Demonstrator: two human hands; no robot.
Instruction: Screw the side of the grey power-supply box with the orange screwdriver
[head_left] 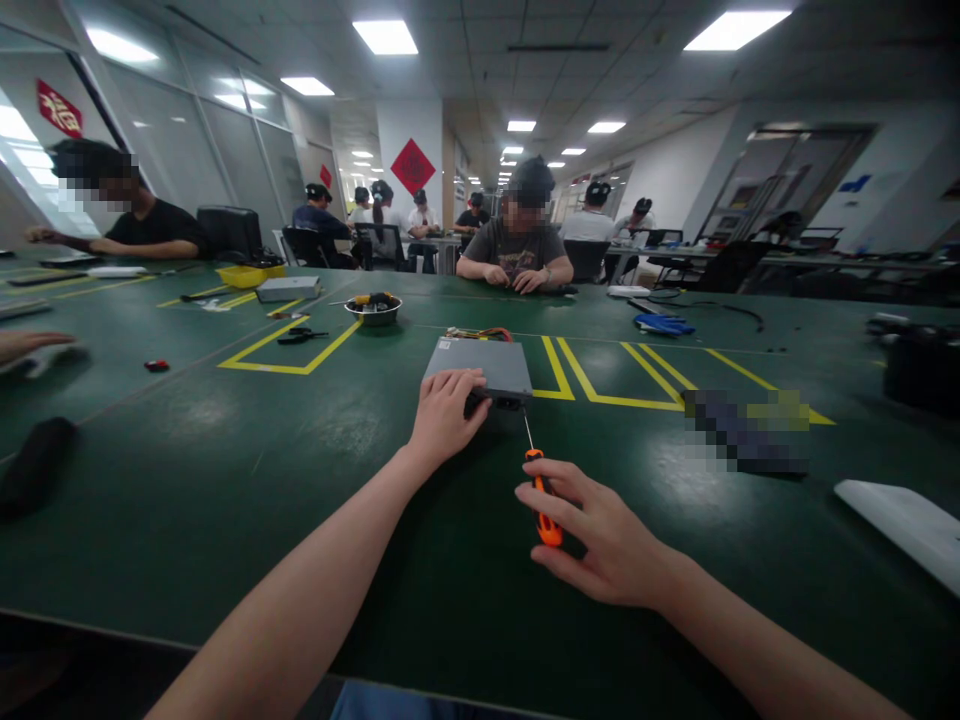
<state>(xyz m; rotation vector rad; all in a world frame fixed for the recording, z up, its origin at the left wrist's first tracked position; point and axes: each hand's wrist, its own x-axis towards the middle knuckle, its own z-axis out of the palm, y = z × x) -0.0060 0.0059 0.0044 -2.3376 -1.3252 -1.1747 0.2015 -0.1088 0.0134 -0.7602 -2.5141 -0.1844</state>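
A grey metal computer power supply (487, 365) lies on the green table in front of me, with a power socket on its near side and coloured cables at its back. My left hand (450, 405) grips its near left corner, fingers across the top. To the right, my right hand (592, 525) has its fingers loosely around the handle of an orange and black screwdriver (550, 530). The screwdriver's thin shaft points away from me, its tip at the near right corner of the power supply. Whether the tip sits in a screw is too small to tell.
Beyond the power supply stand a metal bowl (373, 312) of tools and a grey box (289, 289). Black pliers (300, 336) lie inside yellow tape. Blue gloves (664, 324) and a white object (900, 525) are rightward. A co-worker (517, 245) sits opposite.
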